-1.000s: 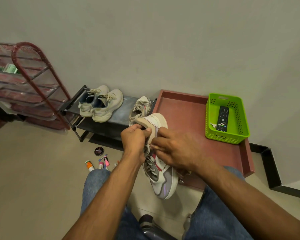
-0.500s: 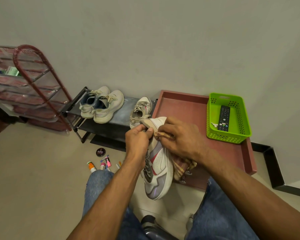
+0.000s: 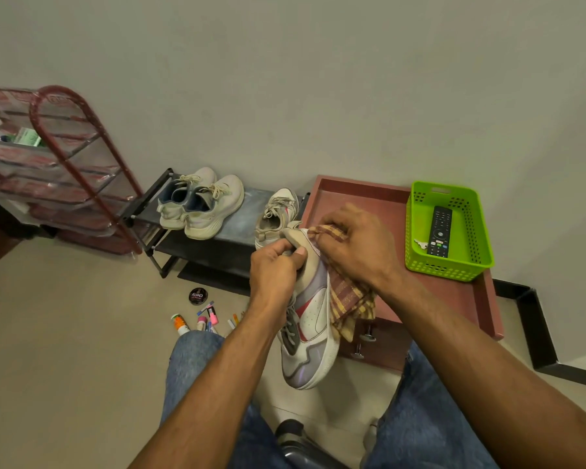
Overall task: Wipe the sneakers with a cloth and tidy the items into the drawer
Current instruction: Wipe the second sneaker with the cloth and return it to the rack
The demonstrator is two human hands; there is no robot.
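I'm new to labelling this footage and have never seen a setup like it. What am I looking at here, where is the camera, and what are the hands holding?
There is no robot: a person wears a camera on the head, looking down at both arms. The left hand grips a white sneaker by its heel end, toe pointing down. The right hand presses a checked cloth against the sneaker's side. Three more sneakers stand on a low black rack. A green basket holding a remote sits on a reddish cabinet. Small tubes and a polish tin lie on the floor.
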